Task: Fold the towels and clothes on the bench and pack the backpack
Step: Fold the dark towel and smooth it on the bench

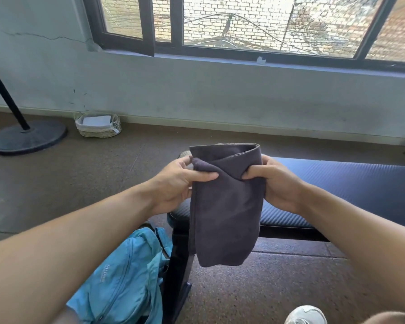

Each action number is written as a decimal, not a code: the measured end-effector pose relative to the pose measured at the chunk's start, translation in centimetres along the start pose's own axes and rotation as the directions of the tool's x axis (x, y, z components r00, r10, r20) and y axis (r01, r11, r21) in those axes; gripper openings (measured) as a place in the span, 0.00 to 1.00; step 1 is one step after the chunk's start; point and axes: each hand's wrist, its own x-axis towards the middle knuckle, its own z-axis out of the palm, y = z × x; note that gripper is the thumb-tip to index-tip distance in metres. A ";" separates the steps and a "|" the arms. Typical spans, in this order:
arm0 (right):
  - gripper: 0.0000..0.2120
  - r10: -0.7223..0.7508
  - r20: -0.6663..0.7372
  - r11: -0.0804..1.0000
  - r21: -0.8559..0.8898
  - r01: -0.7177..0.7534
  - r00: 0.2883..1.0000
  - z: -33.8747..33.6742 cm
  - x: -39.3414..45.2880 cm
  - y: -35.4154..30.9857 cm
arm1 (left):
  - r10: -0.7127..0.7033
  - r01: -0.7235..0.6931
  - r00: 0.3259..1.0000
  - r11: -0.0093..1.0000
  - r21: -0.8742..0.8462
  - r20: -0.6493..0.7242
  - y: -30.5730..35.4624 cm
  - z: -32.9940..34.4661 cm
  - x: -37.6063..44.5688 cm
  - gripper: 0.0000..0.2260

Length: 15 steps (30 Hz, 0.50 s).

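A dark grey towel hangs in the air in front of me, folded over at its top into a narrow strip. My left hand pinches its upper left edge, thumb on the front. My right hand grips the upper right edge, thumb pressed into the fold. Behind the towel runs the dark blue padded bench, bare where it shows. A light blue backpack lies on the floor at the lower left, beside the bench's black leg.
A wicker basket with white contents sits by the wall. A black stand with a round base is at the far left. A white shoe shows at the bottom right. Brown floor surrounds the bench.
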 end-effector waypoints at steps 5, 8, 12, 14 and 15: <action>0.27 -0.212 -0.185 0.931 -0.335 0.141 0.960 0.5 -0.2 0.1 | 0.091 -0.097 0.994 0.990 -0.101 -0.067 0.2 0.6 -0.8 0.36; 0.30 -0.549 -0.101 0.580 -0.760 0.292 0.829 0.8 -0.6 0.0 | 0.129 -0.134 0.990 0.986 -0.102 -0.059 0.3 1.0 -1.2 0.31; 0.14 -0.692 0.212 0.181 -0.875 0.449 0.691 1.8 -0.6 -0.2 | 0.114 -0.114 0.993 0.991 -0.071 -0.013 0.1 1.4 -1.7 0.25; 0.11 -0.670 0.239 0.154 -0.882 0.446 0.703 2.3 -0.5 -0.1 | 0.089 -0.088 0.996 0.993 -0.072 0.011 0.0 1.7 -2.0 0.20; 0.10 -0.657 0.239 0.165 -0.879 0.447 0.715 2.4 -0.5 -0.1 | 0.081 -0.080 0.997 0.994 -0.080 0.014 0.1 1.8 -2.1 0.19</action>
